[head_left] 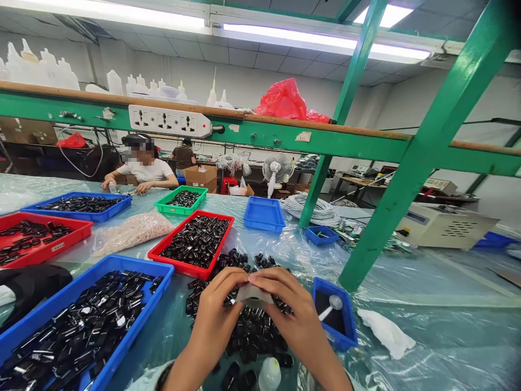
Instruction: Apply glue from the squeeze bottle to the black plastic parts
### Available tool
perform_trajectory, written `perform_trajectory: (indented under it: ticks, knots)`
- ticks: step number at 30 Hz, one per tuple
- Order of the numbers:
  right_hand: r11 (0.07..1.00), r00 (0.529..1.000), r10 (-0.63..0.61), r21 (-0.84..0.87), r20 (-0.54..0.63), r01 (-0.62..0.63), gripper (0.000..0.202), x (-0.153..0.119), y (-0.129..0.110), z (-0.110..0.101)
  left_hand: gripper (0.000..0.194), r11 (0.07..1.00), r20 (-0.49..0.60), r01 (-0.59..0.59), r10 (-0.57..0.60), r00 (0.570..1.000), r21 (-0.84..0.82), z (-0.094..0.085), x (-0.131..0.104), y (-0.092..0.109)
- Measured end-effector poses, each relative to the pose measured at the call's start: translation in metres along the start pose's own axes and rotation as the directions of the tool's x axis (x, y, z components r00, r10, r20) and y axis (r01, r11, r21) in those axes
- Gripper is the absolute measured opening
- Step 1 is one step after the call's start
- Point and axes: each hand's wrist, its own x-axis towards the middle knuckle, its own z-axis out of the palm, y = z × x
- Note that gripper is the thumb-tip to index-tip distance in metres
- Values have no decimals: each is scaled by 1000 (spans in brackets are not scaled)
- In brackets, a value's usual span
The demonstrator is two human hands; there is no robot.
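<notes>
Where my bench runs off to the left, a red tray (77,239) holds some black pieces (28,233), and nearer me a long blue tray (138,325) carries many more. Beyond it lies a clear bag (130,231) of pale bits, with a person (148,174) in a white top seated across the bench. Next come a small green tray (171,209) and a second red tray (177,266), both loaded with the same black pieces. My left hand (220,298) has its thumb and fingertips closed on one end of a pale piece (243,293), which I hold up above a loose pile (256,334) of black pieces; a dark spot shows at its middle, and I cannot tell what that is. A white bottle (269,373) stands below, close to me. My right hand (291,296) pinches the other end. Just beside it, a blue bin (342,341) has a white spoon (335,302) in it, and farther right a crumpled tissue (386,332) lies on the plastic sheet (448,336).
</notes>
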Motion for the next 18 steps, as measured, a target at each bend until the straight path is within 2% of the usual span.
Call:
perform_trajectory:
  ticks: [18]
  knots:
    - [999,1000,-19,-28,24,20,33,0,0,-2,36,1000,-6,0,0,1000,-20,1,2,4]
